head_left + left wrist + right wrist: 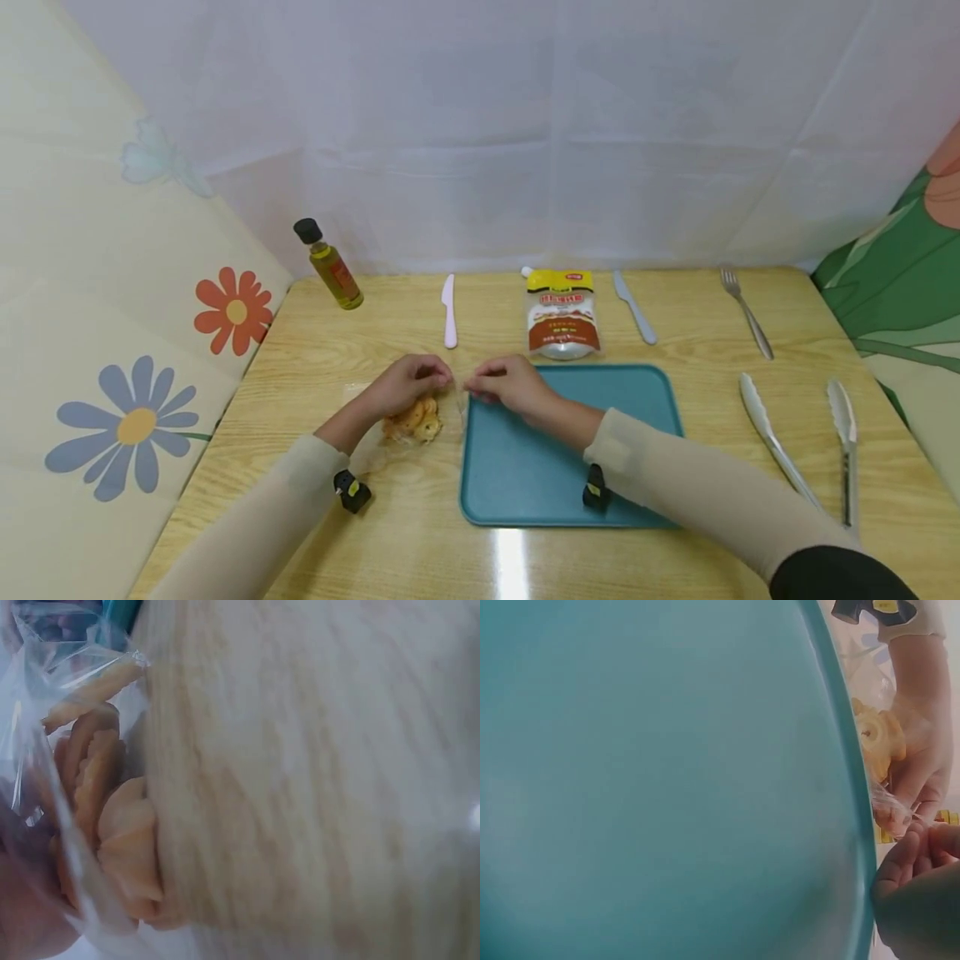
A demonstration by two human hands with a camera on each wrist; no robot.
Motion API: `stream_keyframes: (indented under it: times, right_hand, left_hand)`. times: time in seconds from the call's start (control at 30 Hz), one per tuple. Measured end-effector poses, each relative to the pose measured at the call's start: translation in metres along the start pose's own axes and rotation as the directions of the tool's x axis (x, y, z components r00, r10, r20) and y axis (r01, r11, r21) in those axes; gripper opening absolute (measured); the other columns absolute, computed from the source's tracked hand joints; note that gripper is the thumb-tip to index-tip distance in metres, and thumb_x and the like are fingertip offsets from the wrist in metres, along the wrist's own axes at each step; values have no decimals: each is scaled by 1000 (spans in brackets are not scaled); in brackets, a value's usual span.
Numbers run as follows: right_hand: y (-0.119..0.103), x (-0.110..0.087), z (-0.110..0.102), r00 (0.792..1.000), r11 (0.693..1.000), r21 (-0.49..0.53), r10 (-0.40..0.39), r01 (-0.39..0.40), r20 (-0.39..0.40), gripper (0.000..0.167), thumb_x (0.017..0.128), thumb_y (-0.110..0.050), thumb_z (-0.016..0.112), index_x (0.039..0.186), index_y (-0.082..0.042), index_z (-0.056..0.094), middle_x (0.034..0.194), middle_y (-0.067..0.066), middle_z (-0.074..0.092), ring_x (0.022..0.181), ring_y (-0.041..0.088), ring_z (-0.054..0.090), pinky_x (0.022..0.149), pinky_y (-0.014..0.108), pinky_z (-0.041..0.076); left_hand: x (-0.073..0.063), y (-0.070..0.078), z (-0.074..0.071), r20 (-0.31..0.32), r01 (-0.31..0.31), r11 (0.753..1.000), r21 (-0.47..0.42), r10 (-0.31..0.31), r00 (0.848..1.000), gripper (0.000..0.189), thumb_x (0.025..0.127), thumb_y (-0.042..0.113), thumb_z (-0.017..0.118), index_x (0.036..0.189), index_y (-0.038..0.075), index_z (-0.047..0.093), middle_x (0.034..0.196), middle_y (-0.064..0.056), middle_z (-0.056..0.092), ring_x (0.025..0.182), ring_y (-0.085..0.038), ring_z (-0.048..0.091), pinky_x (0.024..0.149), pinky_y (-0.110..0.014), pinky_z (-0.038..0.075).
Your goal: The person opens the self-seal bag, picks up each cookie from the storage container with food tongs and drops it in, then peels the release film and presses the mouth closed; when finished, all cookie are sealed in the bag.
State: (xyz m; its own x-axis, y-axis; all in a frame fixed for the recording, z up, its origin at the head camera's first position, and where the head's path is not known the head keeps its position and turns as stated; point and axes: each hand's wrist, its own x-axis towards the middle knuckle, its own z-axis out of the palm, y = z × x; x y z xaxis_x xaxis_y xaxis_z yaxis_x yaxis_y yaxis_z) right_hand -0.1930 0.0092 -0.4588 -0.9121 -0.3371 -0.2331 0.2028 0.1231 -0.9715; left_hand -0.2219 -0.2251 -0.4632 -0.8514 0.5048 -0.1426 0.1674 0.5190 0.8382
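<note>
A clear plastic bag (367, 458) holding several golden, wavy-edged baked pieces (420, 423) lies on the table, left of the teal tray (570, 483). My left hand (408, 385) is over the bag and pinches its film between thumb and fingers. Facing it, my right hand (517, 387) reaches across the tray's upper left corner, its fingertips pinching the bag's edge. In the right wrist view the film (889, 799) gathers between both sets of fingertips. The left wrist view shows the pieces (127, 847) close up through the bag.
Along the back are an oil bottle (336, 271), a pink knife (449, 312), a spouted pouch (562, 317), a grey-blue knife (634, 308) and a fork (747, 315). Metal tongs (776, 442) lie spread at the right. A white curtain (450, 167) hangs behind the table.
</note>
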Motion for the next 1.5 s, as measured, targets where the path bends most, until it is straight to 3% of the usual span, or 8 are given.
stream_keyframes:
  times: [0.33, 0.6, 0.93, 1.2, 1.5]
  right_hand:
    - [1, -23, -18, 996, 994, 112, -18, 9, 82, 20, 99, -5, 69, 111, 10, 72, 101, 14, 78, 84, 8, 69, 82, 31, 60]
    - [3, -44, -31, 994, 990, 144, -17, 1, 112, 19, 100, -6, 67, 111, 8, 73, 103, 9, 78, 90, 12, 71, 89, 40, 59]
    - [2, -77, -45, 981, 992, 128, -23, -2, 191, 20, 100, -9, 68, 110, 8, 74, 108, 22, 75, 92, 15, 70, 86, 35, 60]
    - [6, -99, -52, 969, 989, 143, 11, -47, 246, 18, 98, -8, 71, 108, 7, 74, 102, 14, 77, 92, 17, 71, 84, 33, 60]
    - [8, -120, -60, 958, 979, 202, -29, -31, 286, 21, 98, -6, 70, 108, 12, 71, 98, 7, 77, 90, 14, 70, 80, 27, 59]
  left_hand:
    - [-2, 0, 2, -38, 2, 1000, -12, -3, 999, 15, 104, 5, 59, 104, -4, 71, 98, -15, 69, 86, -19, 57, 76, -24, 50]
    - [-3, 1, 3, -57, 9, 1000, -10, -9, 998, 15, 104, 4, 60, 105, -5, 72, 98, -17, 70, 83, -16, 56, 72, -24, 49]
    - [-4, 4, 4, -60, 14, 1000, -1, -14, 998, 15, 104, 4, 60, 106, -5, 72, 99, -19, 70, 81, -16, 55, 69, -23, 48]
    - [-3, 2, 4, -47, 10, 1000, -15, -11, 999, 14, 104, 4, 61, 105, -5, 72, 98, -17, 70, 83, -18, 57, 70, -24, 50]
    - [-3, 4, 3, -53, 29, 1000, 1, -29, 998, 14, 104, 5, 61, 105, -3, 73, 99, -15, 71, 84, -18, 58, 71, -24, 50]
